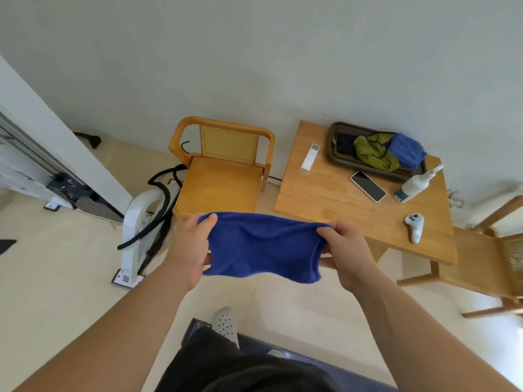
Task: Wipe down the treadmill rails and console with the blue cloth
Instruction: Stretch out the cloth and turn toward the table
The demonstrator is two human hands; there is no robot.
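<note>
Left hand pinches one top corner of the blue cloth, thumb on the near face, fingers curled behind. Right hand grips the opposite corner the same way. The cloth hangs stretched between both hands in the air, with its lower edge sagging free and touching nothing else. Below the hands is the floor, with one foot in a perforated grey slipper and a dark panel edge. Beyond the left hand is a wooden chair, seat toward the camera. Left of the left hand stands a white upright frame with a black cord draped over it. Beyond the right hand is a wooden table. A grey controller lies nearest the hand, then a phone screen up, a white spray bottle and a white remote. At the far edge a dark tray holds a green cloth and a second blue rag. Far right of the right hand is another wooden chair, partly cut off.
</note>
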